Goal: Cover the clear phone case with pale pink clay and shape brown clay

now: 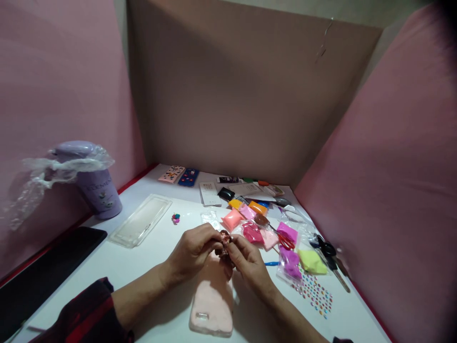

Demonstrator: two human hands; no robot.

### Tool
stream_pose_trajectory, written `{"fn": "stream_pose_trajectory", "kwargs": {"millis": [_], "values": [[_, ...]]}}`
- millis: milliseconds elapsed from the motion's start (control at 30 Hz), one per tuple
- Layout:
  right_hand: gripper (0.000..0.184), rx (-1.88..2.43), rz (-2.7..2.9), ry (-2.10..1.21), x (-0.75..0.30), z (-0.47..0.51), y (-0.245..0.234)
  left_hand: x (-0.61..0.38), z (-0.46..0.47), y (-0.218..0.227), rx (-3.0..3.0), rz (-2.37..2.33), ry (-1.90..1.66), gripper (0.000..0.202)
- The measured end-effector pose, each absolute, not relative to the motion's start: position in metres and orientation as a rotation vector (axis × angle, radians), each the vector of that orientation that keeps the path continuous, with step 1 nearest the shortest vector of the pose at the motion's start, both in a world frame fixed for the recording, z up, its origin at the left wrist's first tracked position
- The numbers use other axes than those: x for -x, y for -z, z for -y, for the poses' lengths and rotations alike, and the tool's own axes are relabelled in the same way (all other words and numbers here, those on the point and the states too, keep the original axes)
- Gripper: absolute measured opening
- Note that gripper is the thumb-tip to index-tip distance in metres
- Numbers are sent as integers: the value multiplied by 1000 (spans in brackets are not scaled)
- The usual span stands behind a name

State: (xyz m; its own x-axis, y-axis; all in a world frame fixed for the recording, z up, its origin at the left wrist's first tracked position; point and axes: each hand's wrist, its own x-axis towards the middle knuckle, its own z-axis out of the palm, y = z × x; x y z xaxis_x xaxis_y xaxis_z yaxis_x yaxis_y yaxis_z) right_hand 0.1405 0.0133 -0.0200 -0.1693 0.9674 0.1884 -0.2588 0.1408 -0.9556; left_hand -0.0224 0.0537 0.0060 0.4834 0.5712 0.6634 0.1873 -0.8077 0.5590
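Above the far end of a pale pink phone case (212,305), my left hand (194,247) and my right hand (248,259) meet at the fingertips. Between them they pinch a small, crinkled, shiny brown piece (224,245) with pinkish spots; its exact kind is too small to make out. The case lies flat on the white table, its camera cutout at the near end. My fingers hide part of the brown piece, and its shadow falls on the case.
Right of my hands lie several colored clay packets (253,232), red-handled scissors (285,239), black-handled scissors (330,257) and a gem sticker sheet (316,295). To the left are a clear plastic tray (141,221), a purple tumbler (98,190) and a black flat device (53,276). Pink walls flank the table.
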Motion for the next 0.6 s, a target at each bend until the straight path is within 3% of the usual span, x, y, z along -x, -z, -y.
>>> {"fn": "stream_pose_trajectory", "kwargs": {"millis": [233,400,600], "values": [[17,834,1251,-1240,-140,-12,18,17,-49,-9,-1969,-770,-1184,11],[24,879,1322,-1099,-141,-10,18,16,-46,-10,-1598,-841,-1144,12],[32,984,1421,-979,-143,-9,21,17,-46,-13,-1661,-945,-1039,17]]}}
